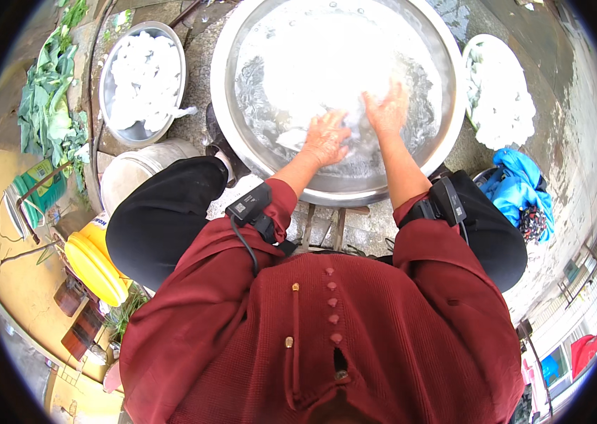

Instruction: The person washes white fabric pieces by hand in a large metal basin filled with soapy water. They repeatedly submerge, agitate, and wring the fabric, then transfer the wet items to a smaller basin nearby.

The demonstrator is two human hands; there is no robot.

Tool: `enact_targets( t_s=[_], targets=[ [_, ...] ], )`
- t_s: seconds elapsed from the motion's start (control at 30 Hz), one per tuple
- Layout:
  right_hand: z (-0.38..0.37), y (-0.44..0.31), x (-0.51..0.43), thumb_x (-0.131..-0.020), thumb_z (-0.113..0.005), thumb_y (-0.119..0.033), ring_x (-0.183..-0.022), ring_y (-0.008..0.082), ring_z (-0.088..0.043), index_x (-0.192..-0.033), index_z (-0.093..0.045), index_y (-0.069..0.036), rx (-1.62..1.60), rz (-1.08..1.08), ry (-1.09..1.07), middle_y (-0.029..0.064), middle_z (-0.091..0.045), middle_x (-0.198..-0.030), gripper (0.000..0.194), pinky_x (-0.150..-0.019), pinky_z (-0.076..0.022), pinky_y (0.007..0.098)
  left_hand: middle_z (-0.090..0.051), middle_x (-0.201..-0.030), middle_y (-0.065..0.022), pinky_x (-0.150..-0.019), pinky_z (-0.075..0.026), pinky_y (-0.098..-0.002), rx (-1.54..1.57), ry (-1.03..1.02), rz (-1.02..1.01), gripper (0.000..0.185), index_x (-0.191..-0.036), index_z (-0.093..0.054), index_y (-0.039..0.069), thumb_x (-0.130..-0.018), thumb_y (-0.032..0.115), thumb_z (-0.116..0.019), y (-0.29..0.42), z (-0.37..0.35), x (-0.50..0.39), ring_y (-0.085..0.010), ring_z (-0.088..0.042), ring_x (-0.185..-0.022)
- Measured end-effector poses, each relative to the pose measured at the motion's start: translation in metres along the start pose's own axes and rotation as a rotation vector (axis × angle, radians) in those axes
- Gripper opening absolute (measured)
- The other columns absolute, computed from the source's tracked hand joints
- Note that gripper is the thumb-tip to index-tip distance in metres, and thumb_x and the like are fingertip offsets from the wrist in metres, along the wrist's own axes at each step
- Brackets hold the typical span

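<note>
A large metal basin (220, 69) of water stands before me, its middle washed out by glare. Over the water on the near side, my left hand (327, 139) has its fingers spread, beside a pale piece (292, 139) whose kind I cannot make out. Farther right, my right hand (389, 108) reaches forward with thumb and fingers apart, its tips blurred against the bright water. I see nothing gripped in either hand. The water around both hands looks stirred.
To the left, a smaller metal basin (109, 98) holds white pieces (145, 74), near a whitish bucket (124, 177). Leafy greens (47, 111) and a yellow bucket (92, 262) lie farther out. A white heap (499, 95) and blue fabric (515, 183) are at right.
</note>
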State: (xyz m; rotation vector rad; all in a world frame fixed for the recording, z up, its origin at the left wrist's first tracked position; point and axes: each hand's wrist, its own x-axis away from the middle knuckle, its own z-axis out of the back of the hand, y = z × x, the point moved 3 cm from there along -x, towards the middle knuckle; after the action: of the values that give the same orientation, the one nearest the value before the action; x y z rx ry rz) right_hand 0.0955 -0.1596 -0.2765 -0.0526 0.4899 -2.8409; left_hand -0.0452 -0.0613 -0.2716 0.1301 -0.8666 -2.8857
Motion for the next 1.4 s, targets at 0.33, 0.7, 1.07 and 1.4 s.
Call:
enact_targets(
  t_s=[0.33,0.7,1.07,1.4],
  targets=[
    [-0.033,0.042,0.000,-0.067,-0.074,-0.047,-0.103,0.0332,-0.056,-0.088,-0.071,-0.008,-0.215,-0.154,-0.513,0.0143,-0.062,-0.110,0.044,-0.087,-0.0478,0.0413,-0.059,-0.121,-0.0221,-0.106,-0.036,-0.0399,-0.026,0.428,0.885,0.067,-0.125,-0.052,0.001,-0.071,0.031,-0.076,-0.126,0.046,-0.044,-0.0389,-0.049,-0.121],
    [0.002,0.031,-0.012,-0.068,-0.073,-0.029,-0.106,0.0350,-0.056,-0.108,-0.060,-0.001,-0.004,-0.038,0.055,0.0179,-0.058,-0.110,0.051,-0.088,-0.0463,0.0458,-0.067,-0.108,-0.0112,-0.089,-0.049,-0.0322,1.090,-0.080,0.921,0.040,-0.121,-0.060,0.003,-0.083,0.016,-0.063,-0.106,0.000,-0.045,-0.0201,-0.063,-0.098],
    [-0.055,-0.031,-0.010,-0.079,-0.068,-0.011,-0.104,0.0263,-0.062,-0.116,-0.057,0.001,-0.894,-0.272,-0.660,0.0172,-0.064,-0.113,0.040,-0.089,-0.0509,0.0372,-0.068,-0.092,-0.0041,-0.080,-0.048,-0.0298,1.070,-0.471,0.816,0.025,-0.101,-0.070,0.005,-0.080,0.020,-0.071,-0.077,0.015,-0.010,-0.0148,-0.060,-0.087],
    [-0.014,-0.012,-0.009,-0.073,-0.062,0.001,-0.085,0.0199,-0.066,-0.106,-0.065,0.003,-1.360,-0.337,-0.929,0.0115,-0.069,-0.098,0.033,-0.080,-0.0535,0.0324,-0.066,-0.100,-0.0111,-0.081,-0.052,-0.0347,1.199,0.057,0.916,0.054,-0.124,-0.053,-0.001,-0.075,0.007,-0.073,-0.069,0.000,-0.032,-0.0207,-0.062,-0.090]
  ],
)
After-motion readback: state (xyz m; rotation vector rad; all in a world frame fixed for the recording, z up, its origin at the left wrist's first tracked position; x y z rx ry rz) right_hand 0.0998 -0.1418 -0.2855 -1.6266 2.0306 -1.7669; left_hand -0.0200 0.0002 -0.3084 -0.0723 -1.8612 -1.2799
